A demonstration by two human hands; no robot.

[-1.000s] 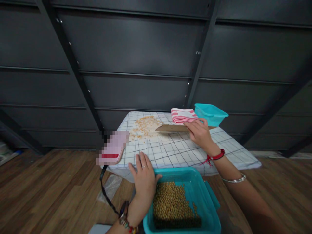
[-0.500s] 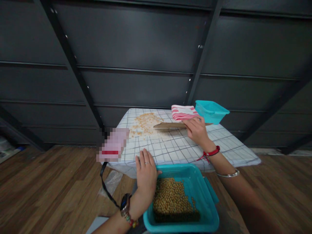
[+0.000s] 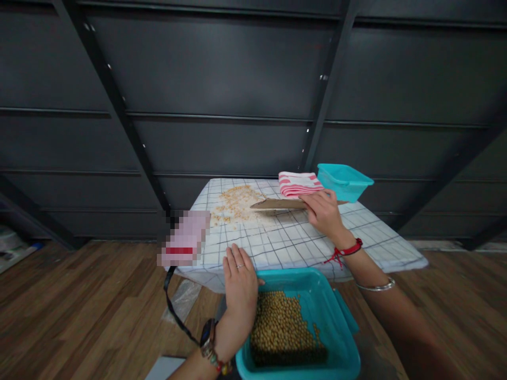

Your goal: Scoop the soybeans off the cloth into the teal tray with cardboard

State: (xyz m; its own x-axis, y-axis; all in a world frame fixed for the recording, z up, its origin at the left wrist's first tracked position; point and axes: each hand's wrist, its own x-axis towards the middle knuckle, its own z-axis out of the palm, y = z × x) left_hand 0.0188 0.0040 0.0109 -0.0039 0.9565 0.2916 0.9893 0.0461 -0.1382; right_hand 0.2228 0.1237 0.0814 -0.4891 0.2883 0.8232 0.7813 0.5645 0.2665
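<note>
Right hand point(image 3: 325, 212) closed on the board point(image 3: 275, 203), fingers over its upper edge; board thin, stiff, dull brown, perhaps card or wood, a long narrow strip tapering at its left end; it lies across the far half of the table, tilted, its left tip just beside the crumbs point(image 3: 240, 203); whether its lower edge meets the cloth point(image 3: 257, 240), cannot tell.

Crumbs: a loose, flat scatter, pale and powdery with coarser yellow-orange bits, thickest along the far side; cloth beneath white, smooth, ruled in thin dark checks, hanging over the near edge.

Left hand point(image 3: 240, 282) open, palm down, fingers straight and close together, tips over the table's near edge; thumb side against the tub point(image 3: 317, 295), at its far left corner; ring on one finger; watch point(image 3: 208, 335) and beads at the wrist.

Tub: teal plastic, squarish, rounded corners, in front of the table; inside, beans point(image 3: 279, 322), small, round, tan, heaped to the left, bare plastic to the right.

Far right of table: towel point(image 3: 299, 183), folded in soft layers, pink and white; just beside it a box point(image 3: 348, 191), turquoise plastic, flared sides; left edge, a pink slab point(image 3: 188, 232), blurred by large pixels; floor point(image 3: 99, 295) wood-grained planks; wall point(image 3: 229, 79) dark, flat panels with raised ribs.
</note>
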